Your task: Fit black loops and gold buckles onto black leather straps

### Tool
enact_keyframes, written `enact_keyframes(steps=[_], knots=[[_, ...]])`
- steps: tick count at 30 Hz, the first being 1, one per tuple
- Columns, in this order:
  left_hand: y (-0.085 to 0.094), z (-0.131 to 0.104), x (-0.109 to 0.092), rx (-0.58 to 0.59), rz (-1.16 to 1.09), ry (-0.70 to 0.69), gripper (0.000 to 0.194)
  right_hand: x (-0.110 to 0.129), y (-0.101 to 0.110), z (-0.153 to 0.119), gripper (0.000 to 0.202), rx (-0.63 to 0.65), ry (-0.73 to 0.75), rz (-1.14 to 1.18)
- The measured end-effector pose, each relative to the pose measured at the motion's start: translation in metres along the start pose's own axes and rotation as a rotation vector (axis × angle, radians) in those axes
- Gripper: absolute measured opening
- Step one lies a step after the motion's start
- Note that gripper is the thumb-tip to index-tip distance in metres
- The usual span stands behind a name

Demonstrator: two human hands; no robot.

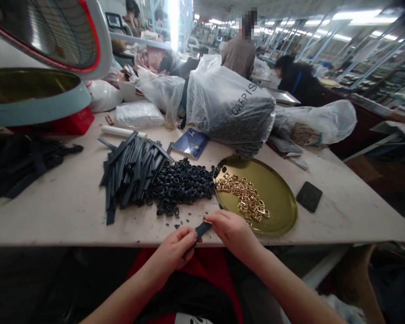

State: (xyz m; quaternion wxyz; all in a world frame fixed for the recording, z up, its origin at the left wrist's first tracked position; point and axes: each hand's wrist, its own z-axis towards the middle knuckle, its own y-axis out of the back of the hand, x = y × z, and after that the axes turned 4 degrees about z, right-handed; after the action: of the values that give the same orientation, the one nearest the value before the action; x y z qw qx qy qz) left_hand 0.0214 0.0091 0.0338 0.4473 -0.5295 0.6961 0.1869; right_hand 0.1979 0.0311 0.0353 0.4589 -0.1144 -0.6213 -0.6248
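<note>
My left hand (179, 245) is closed around a short dark strap (203, 228), thumb on top, at the table's front edge. At the strap's far end, my right hand (230, 228) pinches a small gold buckle (206, 220), its fingertips close against the strap; the buckle is mostly hidden by the fingers. Just beyond the hands lies a heap of small black loops (185, 182). Left of it is a pile of dark strips (131, 173). Many gold buckles (248, 195) lie in a round gold tray (280, 198) to the right.
A phone-like black slab (309, 196) lies right of the tray. Behind are a blue booklet (191, 143), a white roll (123, 131) and a large filled plastic bag (227, 105). A fan (50, 33) overhangs the left side. Other people work in the background.
</note>
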Motion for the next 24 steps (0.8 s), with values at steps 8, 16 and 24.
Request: enact_keyframes(steps=[8,16,24], knots=[[0.001,-0.016,0.026,-0.165,0.287,-0.240,0.030,0.028,-0.037,-0.024,0.018,-0.213,-0.534,0.912],[-0.005,-0.036,0.027,-0.188,0.554,-0.354,0.022,0.038,-0.069,-0.039,0.021,-0.262,-0.723,1.540],[0.000,-0.033,0.043,-0.166,0.514,-0.309,0.016,0.038,-0.075,-0.051,0.020,-0.299,-0.651,1.367]])
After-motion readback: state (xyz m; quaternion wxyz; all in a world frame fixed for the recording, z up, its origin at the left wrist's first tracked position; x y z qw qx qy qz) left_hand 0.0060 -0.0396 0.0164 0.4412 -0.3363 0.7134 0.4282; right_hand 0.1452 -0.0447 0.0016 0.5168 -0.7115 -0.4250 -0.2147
